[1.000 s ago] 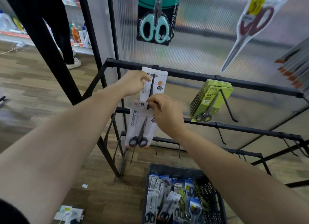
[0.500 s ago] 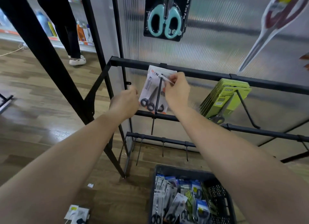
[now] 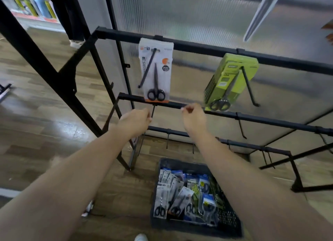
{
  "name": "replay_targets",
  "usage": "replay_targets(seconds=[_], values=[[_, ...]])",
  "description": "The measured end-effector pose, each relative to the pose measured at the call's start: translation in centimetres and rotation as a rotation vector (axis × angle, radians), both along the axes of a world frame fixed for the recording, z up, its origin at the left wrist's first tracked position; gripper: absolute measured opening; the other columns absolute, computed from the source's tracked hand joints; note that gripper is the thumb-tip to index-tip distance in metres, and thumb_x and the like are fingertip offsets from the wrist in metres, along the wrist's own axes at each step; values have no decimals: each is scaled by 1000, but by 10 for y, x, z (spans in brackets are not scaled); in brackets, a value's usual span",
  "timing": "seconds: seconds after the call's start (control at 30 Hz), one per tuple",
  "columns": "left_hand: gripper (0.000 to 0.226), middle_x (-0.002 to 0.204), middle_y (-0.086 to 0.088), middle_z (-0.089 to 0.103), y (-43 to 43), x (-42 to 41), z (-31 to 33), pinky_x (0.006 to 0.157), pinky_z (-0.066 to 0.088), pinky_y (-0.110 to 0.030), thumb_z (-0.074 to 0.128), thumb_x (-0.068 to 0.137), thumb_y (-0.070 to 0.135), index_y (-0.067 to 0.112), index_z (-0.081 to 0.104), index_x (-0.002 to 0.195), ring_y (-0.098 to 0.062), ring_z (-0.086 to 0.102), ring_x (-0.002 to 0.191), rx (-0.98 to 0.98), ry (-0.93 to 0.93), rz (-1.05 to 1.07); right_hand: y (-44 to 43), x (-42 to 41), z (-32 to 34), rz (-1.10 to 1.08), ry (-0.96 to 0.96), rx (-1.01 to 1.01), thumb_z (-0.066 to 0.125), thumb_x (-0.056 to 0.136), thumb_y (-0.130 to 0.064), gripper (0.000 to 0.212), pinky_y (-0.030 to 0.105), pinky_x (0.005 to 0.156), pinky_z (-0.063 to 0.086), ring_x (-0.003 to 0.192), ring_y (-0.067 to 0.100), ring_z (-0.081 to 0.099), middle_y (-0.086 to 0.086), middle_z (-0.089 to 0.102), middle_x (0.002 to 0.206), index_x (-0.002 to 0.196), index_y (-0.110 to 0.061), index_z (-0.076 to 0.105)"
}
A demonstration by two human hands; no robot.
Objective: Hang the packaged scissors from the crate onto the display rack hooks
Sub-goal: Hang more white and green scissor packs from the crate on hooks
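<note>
A white packaged pair of black scissors (image 3: 156, 71) hangs on a black hook (image 3: 146, 69) from the top bar of the display rack (image 3: 198, 48). Both hands hover just below it, holding nothing. My left hand (image 3: 136, 121) has its fingers loosely curled near the middle bar. My right hand (image 3: 193, 119) is beside it, fingers also loosely curled. On the floor below stands a dark plastic crate (image 3: 228, 221) with several packaged scissors (image 3: 178, 192) inside.
A stack of green scissor packages (image 3: 230, 82) hangs on a hook to the right. Lower rack bars carry several bare hooks (image 3: 241, 129). A ribbed translucent panel (image 3: 198, 15) backs the rack. Wooden floor (image 3: 36, 114) and a slanted black frame lie left.
The white package went onto the hook and both hands let go of it. The hands have dropped below the package, and the view has tilted down.
</note>
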State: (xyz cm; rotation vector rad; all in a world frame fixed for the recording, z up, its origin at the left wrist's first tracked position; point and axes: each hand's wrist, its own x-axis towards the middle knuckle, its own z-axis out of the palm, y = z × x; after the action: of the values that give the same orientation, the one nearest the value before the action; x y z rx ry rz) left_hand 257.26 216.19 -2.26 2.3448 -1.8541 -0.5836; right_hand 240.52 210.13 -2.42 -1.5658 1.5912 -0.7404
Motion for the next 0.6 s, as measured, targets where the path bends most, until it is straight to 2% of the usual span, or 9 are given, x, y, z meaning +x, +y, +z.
replay_targets(seconds=[0.13, 0.2, 0.37, 0.5, 0.6], values=[[27, 111, -11, 61, 27, -45, -33, 86, 49, -43, 36, 100, 28, 15, 52, 117, -28, 58, 97, 115, 24, -14, 45, -66, -49, 176, 120, 146, 52, 96, -21, 17, 22, 73, 35, 88, 17, 52, -2, 53, 92, 107, -10, 57], [31, 119, -14, 59, 39, -73, -52, 90, 47, -42, 36, 100, 29, 14, 50, 123, -31, 57, 105, 178, -4, -21, 59, -102, -70, 220, 166, 197, 51, 96, -24, 15, 22, 73, 33, 86, 14, 47, -3, 52, 92, 105, -13, 56], [32, 121, -16, 57, 66, -140, -119, 82, 44, -37, 36, 99, 27, 10, 47, 124, -34, 56, 108, 335, -87, -84, 80, -184, -132, 265, 264, 279, 51, 96, -23, 5, 26, 73, 38, 85, 15, 50, -3, 53, 92, 98, -19, 52], [33, 122, -17, 58, 76, -171, -198, 86, 48, -41, 35, 99, 25, 12, 43, 128, -34, 57, 106, 442, -36, -132, 86, -228, -197, 250, 292, 326, 49, 96, -18, 6, 30, 70, 41, 79, 19, 53, -3, 55, 83, 91, -17, 53], [39, 122, -16, 57, 73, -183, -271, 86, 48, -42, 33, 100, 26, 12, 36, 136, -34, 56, 107, 466, -6, -159, 82, -241, -269, 261, 348, 377, 47, 97, -17, 7, 34, 66, 42, 72, 18, 51, -4, 53, 80, 91, -18, 52]])
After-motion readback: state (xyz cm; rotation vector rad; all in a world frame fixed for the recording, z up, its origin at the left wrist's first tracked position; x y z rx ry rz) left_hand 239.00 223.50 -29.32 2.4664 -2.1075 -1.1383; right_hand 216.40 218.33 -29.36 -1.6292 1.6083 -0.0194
